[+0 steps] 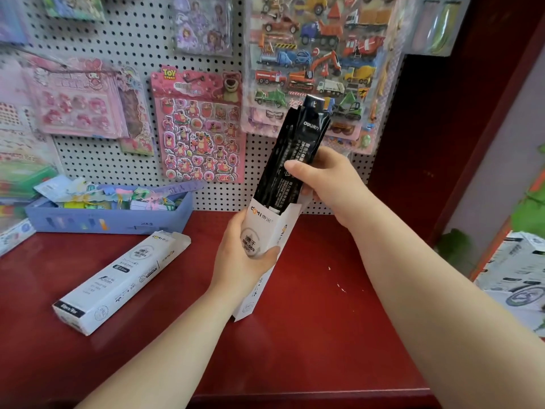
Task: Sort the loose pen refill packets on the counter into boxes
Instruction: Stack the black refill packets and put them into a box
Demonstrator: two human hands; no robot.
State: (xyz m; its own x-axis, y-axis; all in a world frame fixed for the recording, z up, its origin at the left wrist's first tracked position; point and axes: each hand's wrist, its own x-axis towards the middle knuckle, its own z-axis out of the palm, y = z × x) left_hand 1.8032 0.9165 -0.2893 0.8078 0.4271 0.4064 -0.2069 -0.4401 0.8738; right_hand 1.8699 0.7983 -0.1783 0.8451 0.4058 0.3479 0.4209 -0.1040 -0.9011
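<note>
Packets (295, 137) half inside tilted box (262, 222) (mouth open), second box (121, 278) well left

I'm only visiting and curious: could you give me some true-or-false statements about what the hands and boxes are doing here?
1. The left hand grips a white box. True.
2. The right hand holds black packets that stick out of that box's open top. True.
3. The second white box stands upright. False: it lies flat on the red counter.
4. The blue tray sits at the counter's front edge. False: it is at the back, against the pegboard.
</note>
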